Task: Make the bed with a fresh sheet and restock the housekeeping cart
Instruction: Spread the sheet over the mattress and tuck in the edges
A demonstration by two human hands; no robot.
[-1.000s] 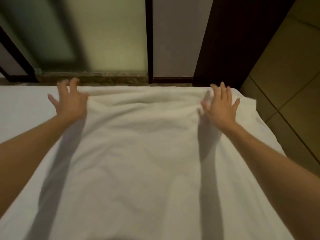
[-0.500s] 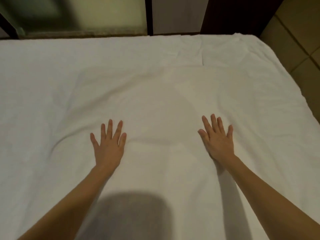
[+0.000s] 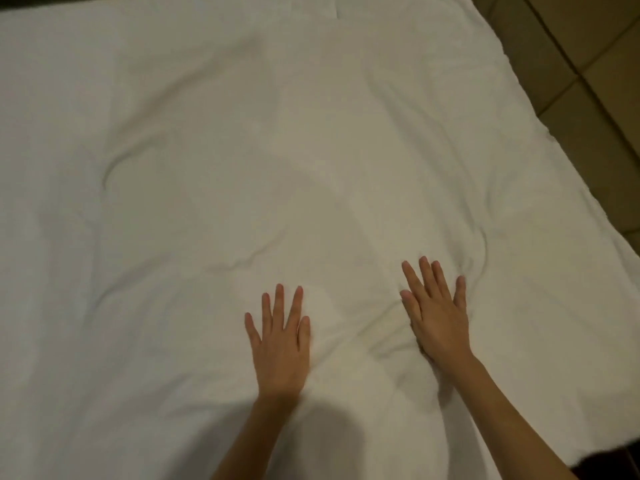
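Note:
A white sheet [image 3: 242, 150] covers the whole bed and fills most of the view. My left hand [image 3: 280, 344] lies flat on it with straight, slightly spread fingers, near the bottom centre. My right hand [image 3: 438, 313] presses flat on the sheet to the right of it, fingers straight. Shallow wrinkles run between the two hands and fan out from the right hand. A longer crease curves across the sheet's left part. The housekeeping cart is not in view.
The bed's right edge [image 3: 568, 188] runs diagonally down the right side. Beyond it lies a brown tiled floor [image 3: 595, 64]. A dark strip shows along the top left corner behind the bed.
Both hands slid back from the bed's far edge toward me across the sheet, then a little closer together. The view has tilted down, so the wall and door are gone.

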